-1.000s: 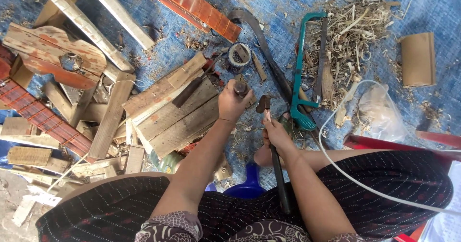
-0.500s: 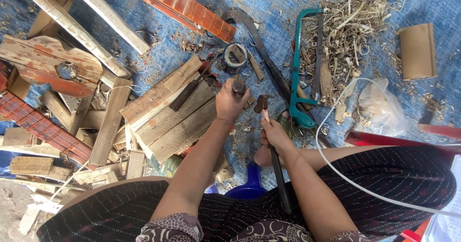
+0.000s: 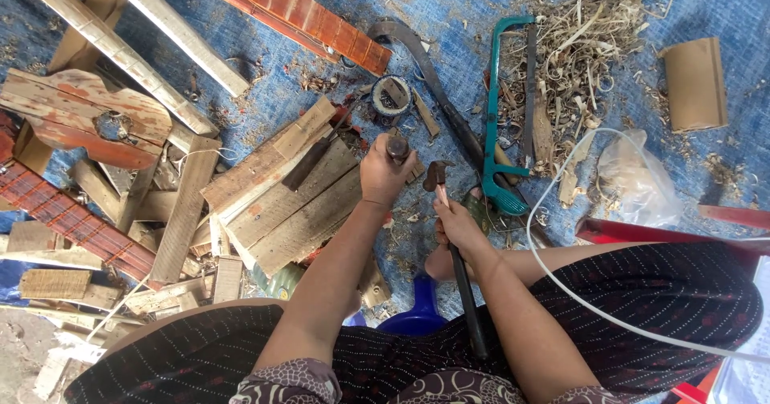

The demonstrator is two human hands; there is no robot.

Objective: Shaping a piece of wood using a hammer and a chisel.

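Small wood piece (image 3: 399, 146) sits centre of scene, gripped from the near side in left hand (image 3: 383, 175), fist closed round it. Right hand (image 3: 457, 224) closed on hammer (image 3: 438, 175); head just right of the piece, handle running back under the forearm. Planks (image 3: 277, 187) lie left, hacksaw (image 3: 501, 115) right, blue mat (image 3: 465, 3) beneath. Judgement: keep left fingers low on the piece, clear of the hammer head; short, square taps

Bright, even daylight, soft shadows, sharp focus, slight wide-angle edge distortion.
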